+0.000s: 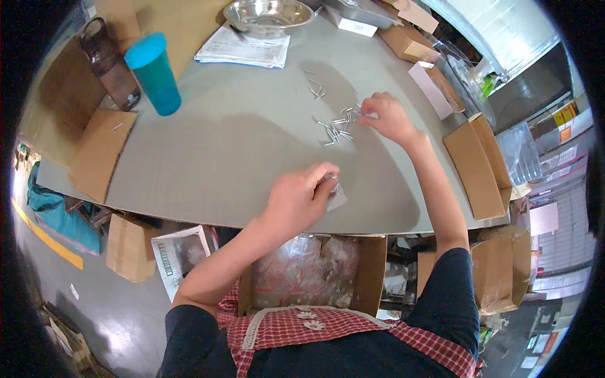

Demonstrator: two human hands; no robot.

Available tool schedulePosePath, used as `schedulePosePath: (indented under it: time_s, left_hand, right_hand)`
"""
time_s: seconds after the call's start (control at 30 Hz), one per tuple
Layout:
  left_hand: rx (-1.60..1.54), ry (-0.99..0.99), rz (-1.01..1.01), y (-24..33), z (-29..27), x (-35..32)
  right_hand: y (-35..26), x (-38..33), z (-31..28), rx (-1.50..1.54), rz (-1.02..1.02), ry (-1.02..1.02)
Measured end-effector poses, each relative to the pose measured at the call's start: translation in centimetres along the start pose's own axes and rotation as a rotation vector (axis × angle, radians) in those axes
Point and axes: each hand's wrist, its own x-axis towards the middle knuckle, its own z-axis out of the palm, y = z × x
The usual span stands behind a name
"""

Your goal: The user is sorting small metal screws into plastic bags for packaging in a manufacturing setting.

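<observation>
My left hand (297,195) is closed near the front edge of the table, its thumb and fingers pinching a small clear plastic bag (338,199). Farther off and to the right, my right hand (387,116) reaches down with its fingertips pressed together at a loose scatter of small silvery metal pins (340,133). Whether a pin is between those fingertips is too small to make out. A few more pins (315,88) lie apart, a little farther back on the grey tabletop (208,157).
A teal lidded cup (155,75) and a dark bottle (110,66) stand at the left. At the back, a steel bowl (268,17) sits by stacked papers (242,49). An open cardboard box (479,167) is at the right edge. Below the table, a carton (372,271) holds clear bags.
</observation>
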Motion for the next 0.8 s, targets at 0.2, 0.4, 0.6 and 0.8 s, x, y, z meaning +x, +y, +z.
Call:
schedulePosePath:
  time_s: [0.2, 0.4, 0.6, 0.8]
  left_hand:
    - [-0.057, 0.001, -0.04, -0.3, 0.3, -0.2]
    - [0.024, -0.036, 0.001, 0.1, -0.1, -0.1]
    - [0.112, 0.073, 0.041, 0.2, 0.3, -0.1]
    - [0.079, 0.181, 0.009, 0.9, 0.0, -0.6]
  right_hand:
    - [-2.1, 0.0, -0.8, -0.326, -0.147, -0.118]
    - [-1.6, -0.1, 0.1, -0.535, -0.285, -0.039]
    - [-0.1, -0.1, -0.1, -0.422, -0.233, -0.065]
    - [-1.6, -3.6, -1.5, 0.116, 0.025, 0.142]
